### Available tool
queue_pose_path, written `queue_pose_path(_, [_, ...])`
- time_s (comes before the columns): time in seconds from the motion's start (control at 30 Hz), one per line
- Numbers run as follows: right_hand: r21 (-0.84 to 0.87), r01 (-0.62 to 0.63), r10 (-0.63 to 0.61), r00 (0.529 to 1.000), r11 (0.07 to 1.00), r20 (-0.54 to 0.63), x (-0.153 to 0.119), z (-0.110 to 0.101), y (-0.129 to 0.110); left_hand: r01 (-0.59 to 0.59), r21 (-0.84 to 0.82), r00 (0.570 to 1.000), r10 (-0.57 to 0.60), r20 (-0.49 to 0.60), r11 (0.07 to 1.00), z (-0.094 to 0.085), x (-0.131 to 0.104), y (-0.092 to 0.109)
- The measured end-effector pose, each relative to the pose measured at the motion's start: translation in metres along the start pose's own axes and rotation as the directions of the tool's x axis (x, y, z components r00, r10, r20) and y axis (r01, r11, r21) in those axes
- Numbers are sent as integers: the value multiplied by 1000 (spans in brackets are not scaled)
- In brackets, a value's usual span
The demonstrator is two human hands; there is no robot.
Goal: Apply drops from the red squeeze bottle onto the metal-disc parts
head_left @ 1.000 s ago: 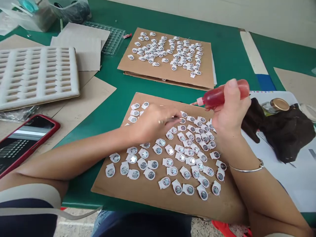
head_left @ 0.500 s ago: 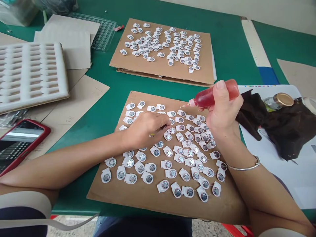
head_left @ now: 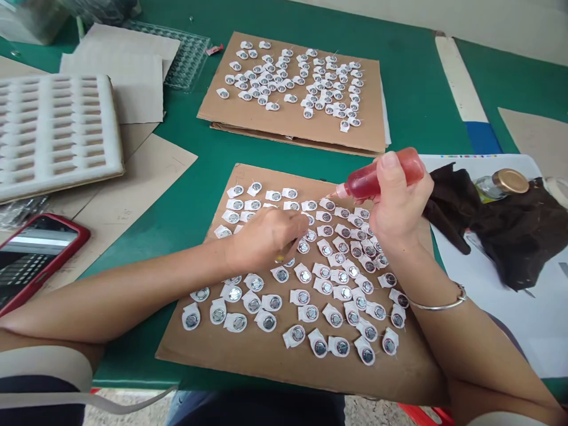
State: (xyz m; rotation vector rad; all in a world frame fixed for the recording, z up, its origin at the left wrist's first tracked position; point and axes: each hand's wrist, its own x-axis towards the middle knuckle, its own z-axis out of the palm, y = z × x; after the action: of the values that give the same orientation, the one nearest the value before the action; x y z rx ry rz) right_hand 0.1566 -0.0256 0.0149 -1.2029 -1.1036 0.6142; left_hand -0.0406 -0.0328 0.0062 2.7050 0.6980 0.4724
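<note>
Even, fairly bright indoor light falls over the bench (head_left: 210,160), leaving only soft shadows; the board (head_left: 248,352) darkens beside the right forearm (head_left: 461,337). The phone (head_left: 39,245) reflects a pale band of glare, and some metal discs (head_left: 233,293) glint white. Wide-angle distortion stretches the forearms toward the edges. The tub (head_left: 33,23) in the upper left corner looks soft, and fine details are indistinct.

A red-cased phone (head_left: 42,251) lies at the left, near a white slotted tray (head_left: 47,130). Beyond it rests a clear dimpled plastic sheet (head_left: 189,62). At the right, a dark cloth (head_left: 519,236) (rather crumpled) lies on a white board (head_left: 545,331), beside a gold-lidded jar (head_left: 510,181).
</note>
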Motion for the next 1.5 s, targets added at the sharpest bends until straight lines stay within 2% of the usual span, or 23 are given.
queue_pose_path(0.17, [-191, 87, -77, 995, 978, 60, -8, 2, 0, -133, 295, 990, 115, 78, 946, 4, 0, 14])
queue_pose_path(0.27, [-280, 143, -114, 986, 949, 118, -12, 2, 0, -182, 376, 983, 162, 83, 909, 8, -2, 20])
queue_pose_path(0.57, [-360, 204, -133, 968, 910, 213, -22, 1, 6, -224, 376, 975, 211, 74, 899, 10, -3, 26])
queue_pose_path(0.97, [-406, 235, -150, 962, 883, 230, -23, 1, 11, -193, 399, 978, 207, 7, 897, 18, -4, 27])
queue_pose_path(1.5, [-413, 256, -174, 958, 874, 226, -23, 1, 12, -203, 402, 977, 213, 18, 893, 15, -3, 27])
